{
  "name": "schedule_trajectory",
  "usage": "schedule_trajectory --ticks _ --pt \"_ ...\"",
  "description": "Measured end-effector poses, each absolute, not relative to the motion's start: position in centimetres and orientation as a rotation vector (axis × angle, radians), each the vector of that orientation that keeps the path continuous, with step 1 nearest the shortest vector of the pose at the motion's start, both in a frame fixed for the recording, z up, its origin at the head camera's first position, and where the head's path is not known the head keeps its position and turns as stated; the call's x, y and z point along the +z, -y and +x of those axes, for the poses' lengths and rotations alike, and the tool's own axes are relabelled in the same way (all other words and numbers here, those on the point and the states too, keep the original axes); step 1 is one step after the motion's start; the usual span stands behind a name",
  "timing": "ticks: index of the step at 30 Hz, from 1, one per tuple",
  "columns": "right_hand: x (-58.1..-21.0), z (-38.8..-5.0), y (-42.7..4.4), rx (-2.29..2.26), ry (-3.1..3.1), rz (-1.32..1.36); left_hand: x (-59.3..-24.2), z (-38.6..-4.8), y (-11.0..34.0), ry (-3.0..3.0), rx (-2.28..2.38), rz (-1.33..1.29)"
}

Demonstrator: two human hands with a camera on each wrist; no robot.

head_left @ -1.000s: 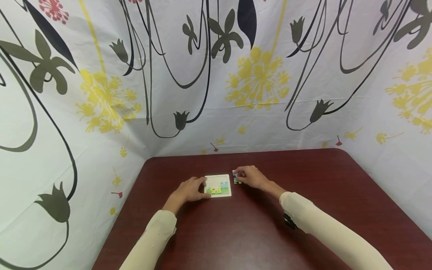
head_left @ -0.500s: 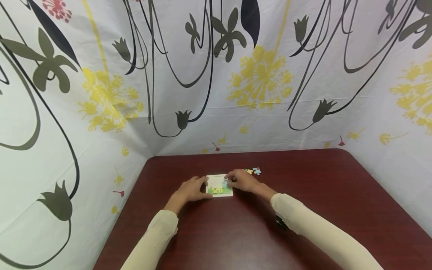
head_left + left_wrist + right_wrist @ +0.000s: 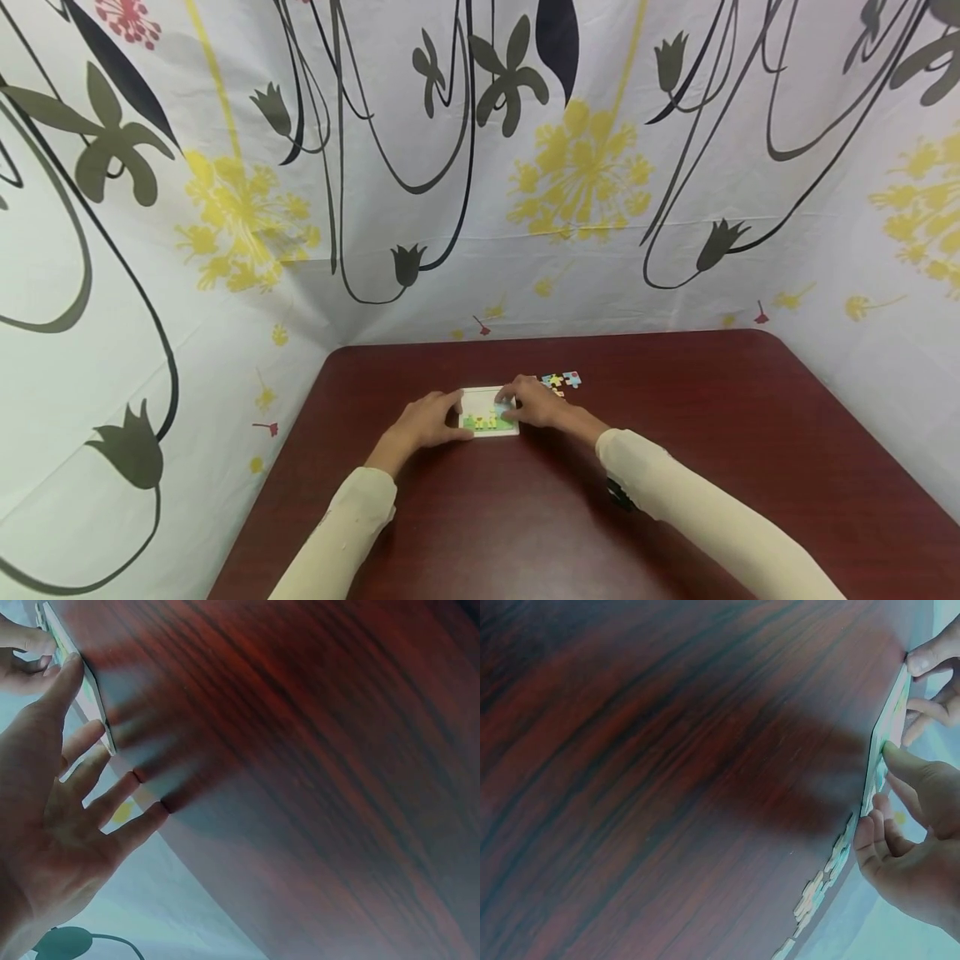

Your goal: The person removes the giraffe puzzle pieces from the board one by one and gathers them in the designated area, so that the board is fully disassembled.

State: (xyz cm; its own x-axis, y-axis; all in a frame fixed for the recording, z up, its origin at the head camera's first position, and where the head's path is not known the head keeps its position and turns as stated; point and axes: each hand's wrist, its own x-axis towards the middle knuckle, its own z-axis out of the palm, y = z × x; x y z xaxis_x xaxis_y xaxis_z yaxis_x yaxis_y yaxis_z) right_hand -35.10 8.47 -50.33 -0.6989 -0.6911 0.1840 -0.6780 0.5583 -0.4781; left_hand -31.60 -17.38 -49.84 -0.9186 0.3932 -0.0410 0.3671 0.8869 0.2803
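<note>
A small white-framed jigsaw puzzle tray (image 3: 478, 402) lies flat at the middle of the table's far part, with green and yellow picture pieces along its near side. My left hand (image 3: 426, 421) holds the tray's left side, thumb at the near corner and index finger at the far one; its other fingers spread beside the tray in the left wrist view. Over the tray's right side, my right hand (image 3: 537, 402) pinches a light-blue puzzle piece (image 3: 502, 409) between thumb and fingers, down at the picture. That piece is mostly hidden by the fingers.
Several loose puzzle pieces (image 3: 572, 379) lie to the right of the tray, partly behind the right hand. The dark red wooden table (image 3: 480, 517) ends at a wall of white flowered cloth (image 3: 487, 217).
My right hand has moved left from the loose pieces to the tray's right side, bringing a piece with it. The left hand stays at the tray's left side.
</note>
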Motion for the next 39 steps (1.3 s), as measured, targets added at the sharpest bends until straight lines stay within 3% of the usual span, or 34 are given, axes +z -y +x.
schedule_trajectory --ticks 10,39 --pt "-50.58 -34.98 -8.41 -0.881 -2.779 -1.09 -49.9 -31.4 17.52 -2.958 0.415 0.559" --pt "-50.46 -34.66 -8.8 -1.005 -2.771 -1.111 -49.6 -31.66 17.27 -2.94 0.413 0.563"
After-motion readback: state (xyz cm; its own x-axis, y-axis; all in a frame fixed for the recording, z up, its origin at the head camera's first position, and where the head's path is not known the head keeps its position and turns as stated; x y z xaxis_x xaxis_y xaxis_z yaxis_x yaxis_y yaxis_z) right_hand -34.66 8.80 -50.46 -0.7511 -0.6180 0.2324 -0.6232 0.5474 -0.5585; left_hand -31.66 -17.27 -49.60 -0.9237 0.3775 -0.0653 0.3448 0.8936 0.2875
